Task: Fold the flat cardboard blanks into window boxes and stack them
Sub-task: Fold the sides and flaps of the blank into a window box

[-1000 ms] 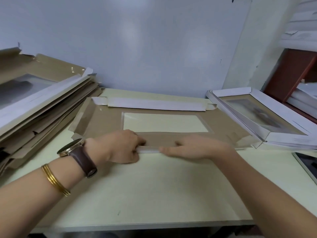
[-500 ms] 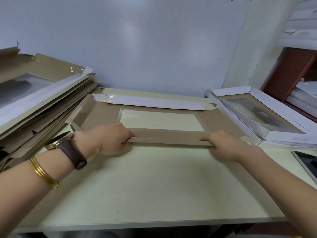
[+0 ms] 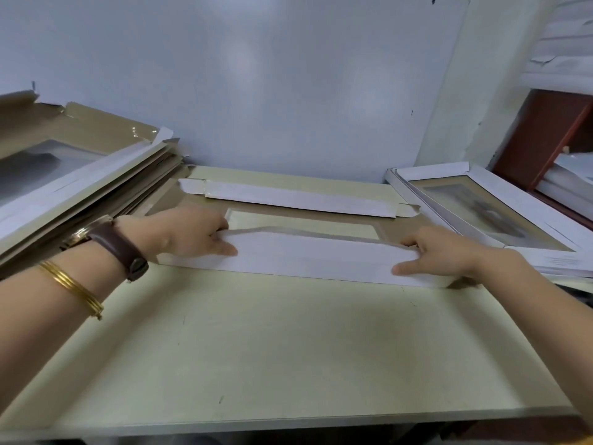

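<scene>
Change since half a second earlier: the near flap had swung up between my two hands and showed me its white face where brown had shown before.
Outside the left fingers: one pile of flat blanks lay well apart from my grip. I could not count its sheets.
Left hand: its fingers were curled over the flap's top edge with the thumb on the white face, pinching the left end. One watch and thin bangles sat on that wrist.
Between the hands: the one blank I was working lay on the table. Its window was just beyond the fingertips and its far flap was past that, so two flaps were counted.
Right hand: a finger lay over the top edge and the thumb along the white face, so it pinched the right end.
Outside the right fingers: folded boxes sat near the blank's end. I saw one on top and layers under it, number unclear.
Risk, uneven pull: I judged that one hand leading the other would have skewed the crease or buckled the flap at its middle.
Risk, film: fingers pressing past the edge could have dented the window.
Risk, slide: the blank could have slid away from me, since nothing held it down.
</scene>
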A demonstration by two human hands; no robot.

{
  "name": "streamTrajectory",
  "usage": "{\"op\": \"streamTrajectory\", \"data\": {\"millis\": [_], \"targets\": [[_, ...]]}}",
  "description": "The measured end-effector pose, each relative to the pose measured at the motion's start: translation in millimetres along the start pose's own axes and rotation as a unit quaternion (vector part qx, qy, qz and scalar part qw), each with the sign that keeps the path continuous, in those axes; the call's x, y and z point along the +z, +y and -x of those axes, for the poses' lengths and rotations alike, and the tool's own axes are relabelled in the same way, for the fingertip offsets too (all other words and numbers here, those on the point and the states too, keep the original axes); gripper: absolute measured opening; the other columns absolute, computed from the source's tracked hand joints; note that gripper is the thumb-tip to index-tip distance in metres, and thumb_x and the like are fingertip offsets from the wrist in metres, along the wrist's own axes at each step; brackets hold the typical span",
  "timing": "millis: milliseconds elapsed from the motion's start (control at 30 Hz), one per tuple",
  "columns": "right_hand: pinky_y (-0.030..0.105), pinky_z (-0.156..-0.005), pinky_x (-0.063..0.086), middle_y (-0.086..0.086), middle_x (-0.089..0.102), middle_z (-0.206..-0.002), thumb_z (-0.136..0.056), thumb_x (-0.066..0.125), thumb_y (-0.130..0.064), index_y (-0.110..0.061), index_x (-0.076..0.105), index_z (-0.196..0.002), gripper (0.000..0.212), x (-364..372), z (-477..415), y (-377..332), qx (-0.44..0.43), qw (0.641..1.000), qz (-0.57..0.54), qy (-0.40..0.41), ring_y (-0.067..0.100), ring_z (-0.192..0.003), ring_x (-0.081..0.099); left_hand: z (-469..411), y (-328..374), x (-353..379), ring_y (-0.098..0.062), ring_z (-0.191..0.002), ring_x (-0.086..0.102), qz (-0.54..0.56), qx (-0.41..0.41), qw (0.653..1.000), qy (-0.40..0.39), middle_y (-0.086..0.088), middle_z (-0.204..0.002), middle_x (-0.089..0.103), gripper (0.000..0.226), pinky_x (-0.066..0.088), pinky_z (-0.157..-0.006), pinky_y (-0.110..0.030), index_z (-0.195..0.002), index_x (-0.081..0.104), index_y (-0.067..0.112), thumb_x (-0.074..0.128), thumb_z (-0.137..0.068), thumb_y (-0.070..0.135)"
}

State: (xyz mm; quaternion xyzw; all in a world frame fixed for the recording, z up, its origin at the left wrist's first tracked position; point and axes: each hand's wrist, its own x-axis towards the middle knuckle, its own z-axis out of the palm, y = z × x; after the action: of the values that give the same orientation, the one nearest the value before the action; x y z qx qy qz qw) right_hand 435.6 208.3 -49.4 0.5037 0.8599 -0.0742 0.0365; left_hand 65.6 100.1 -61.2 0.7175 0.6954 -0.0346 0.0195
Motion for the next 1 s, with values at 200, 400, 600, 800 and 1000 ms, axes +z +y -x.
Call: {"op": "streamTrajectory", "data": {"millis": [200,400,600,800,1000], "targets": [[0.032,-0.055,0.026,0.001,0.041,-0.059,-0.064,0.071,-0.072,-0.009,0.045,-0.066,0.068,5.0,-4.0,20.1,0.085,0.996,0.008,0.021,0.020,-0.056,0.043,-5.9,-20.3,6.6,-0.017,-0.064,0.054,0.025,-0.106,0.994,0.000,0.002,-0.065,0.057,0.070,0.037,-0.055,-0.029,-0.069,0.057,0.011,0.053,-0.069,0.081],[0.037,-0.065,0.042,0.013,0.063,-0.073,-0.067,0.074,-0.064,-0.005,0.063,-0.079,0.062,-5.0,-1.3,38.7,0.092,0.995,-0.039,-0.002,0.025,-0.072,0.060,-3.0,-43.3,1.3,-0.015,-0.078,0.062,0.098,-0.116,0.988,-0.028,0.001,-0.082,0.067,0.060,0.046,-0.065,-0.027,-0.084,0.067,0.016,0.058,-0.072,0.075],[0.028,-0.071,0.044,0.002,0.071,-0.086,-0.077,0.074,-0.050,-0.024,0.071,-0.086,0.028,-9.4,4.5,54.2,0.086,0.990,-0.114,-0.015,0.016,-0.084,0.063,-0.3,-61.0,-1.8,-0.013,-0.076,0.062,0.094,-0.144,0.985,-0.027,0.001,-0.079,0.068,0.061,0.045,-0.063,-0.024,-0.083,0.070,0.016,0.059,-0.069,0.075],[0.021,-0.053,0.033,-0.009,0.052,-0.058,-0.074,0.071,-0.060,-0.021,0.066,-0.074,0.040,-1.3,1.3,59.3,0.106,0.988,-0.109,0.005,0.009,-0.057,0.052,0.4,-65.9,-1.9,-0.015,-0.090,0.061,0.104,-0.153,0.982,-0.048,0.005,-0.093,0.067,0.067,0.044,-0.077,-0.026,-0.103,0.068,0.018,0.055,-0.072,0.076],[0.029,-0.061,0.039,0.004,0.061,-0.072,-0.072,0.069,-0.066,-0.011,0.069,-0.086,0.057,4.0,-3.3,64.2,0.099,0.992,-0.078,0.021,0.019,-0.071,0.060,3.5,-70.4,-5.4,-0.015,-0.085,0.060,0.055,-0.166,0.983,-0.058,0.003,-0.088,0.067,0.095,0.044,-0.070,-0.027,-0.094,0.069,0.016,0.038,-0.049,0.094]]}}
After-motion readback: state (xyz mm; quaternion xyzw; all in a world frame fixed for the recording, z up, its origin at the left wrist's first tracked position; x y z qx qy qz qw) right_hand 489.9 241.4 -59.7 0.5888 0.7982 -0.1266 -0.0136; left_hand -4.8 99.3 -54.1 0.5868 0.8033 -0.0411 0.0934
